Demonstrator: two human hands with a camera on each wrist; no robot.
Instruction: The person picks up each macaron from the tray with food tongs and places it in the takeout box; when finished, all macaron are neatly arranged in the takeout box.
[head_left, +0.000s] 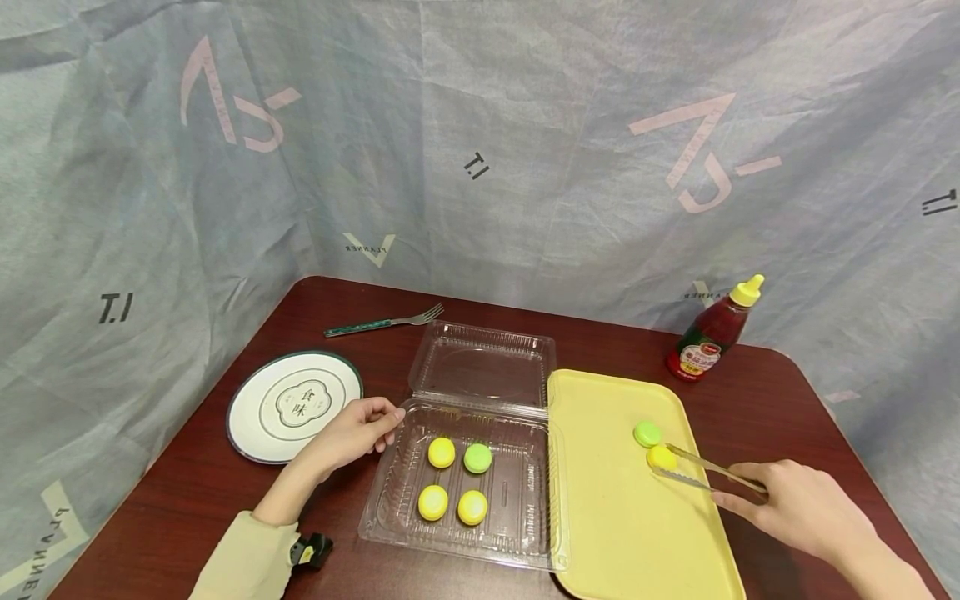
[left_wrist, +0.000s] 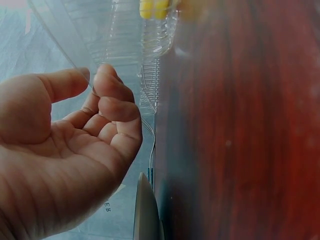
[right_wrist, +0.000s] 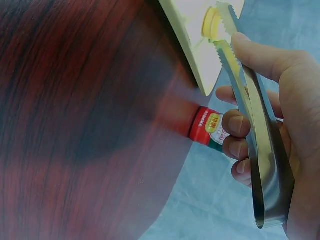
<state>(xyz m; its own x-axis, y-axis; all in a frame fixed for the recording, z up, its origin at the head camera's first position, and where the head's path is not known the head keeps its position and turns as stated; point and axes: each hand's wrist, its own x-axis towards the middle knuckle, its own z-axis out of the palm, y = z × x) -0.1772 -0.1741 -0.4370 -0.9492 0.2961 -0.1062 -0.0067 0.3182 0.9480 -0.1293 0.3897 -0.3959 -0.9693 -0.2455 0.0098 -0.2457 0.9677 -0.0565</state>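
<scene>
My right hand grips metal tongs, whose serrated tips stand on either side of a yellow macaron on the yellow tray. A green macaron lies just beyond it. Whether the tips press on the yellow one I cannot tell. With thumb and forefinger my left hand pinches the left rim of a clear plastic clamshell box, its lid folded back. Inside the box sit three yellow macarons and one green macaron.
A white plate with a dark rim lies left of the box. Behind it is a fork with a green handle. A red sauce bottle with a yellow cap stands at the back right. Grey cloth hangs behind the table.
</scene>
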